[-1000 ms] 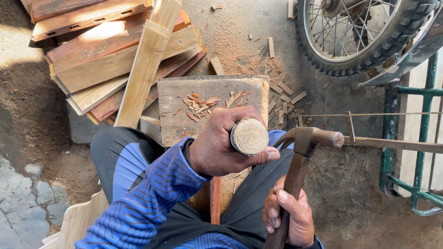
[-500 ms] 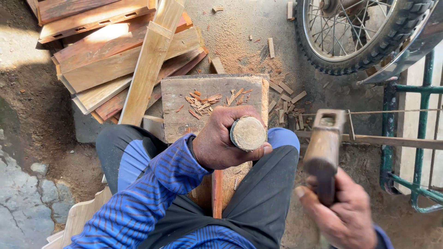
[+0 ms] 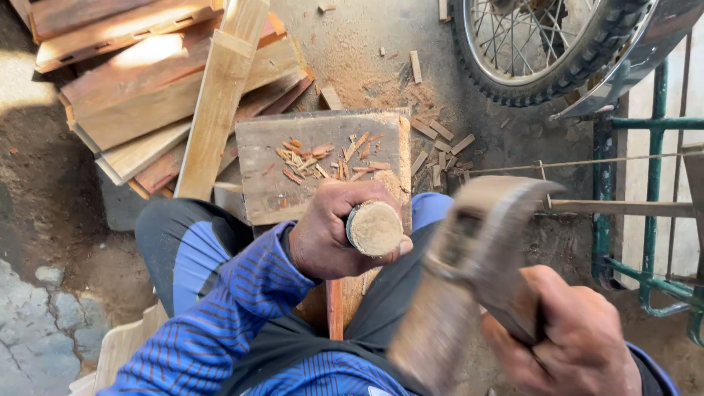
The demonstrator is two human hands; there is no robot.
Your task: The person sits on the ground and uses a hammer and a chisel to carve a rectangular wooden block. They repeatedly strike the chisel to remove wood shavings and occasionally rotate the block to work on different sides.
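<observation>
- While the left hand [image 3: 330,238] is clamped round a round wooden peg [image 3: 374,227], held upright with its sawn end face up, the right hand [image 3: 568,337] is closed tight on the handle of a hammer [image 3: 477,257].
- Peg sits at centre frame, over the near edge of the wooden block [image 3: 323,165] used as a counter; hammer is at 4 o'clock from it, just beside, not touching.
- Progress, my read: shaping is well under way, with chips [image 3: 323,158] strewn on the block and more offcuts [image 3: 440,136] on the ground at 1 o'clock; peg end looks rough, so more strokes are likely left.
- Plank stack [image 3: 161,95] at 10 o'clock, untouched; motorbike wheel [image 3: 543,44] at 1 o'clock.
- Versus half a second ago: hammer has swung in leftward, closer to the peg, now motion-blurred and larger in view; left hand and peg have not shifted.
</observation>
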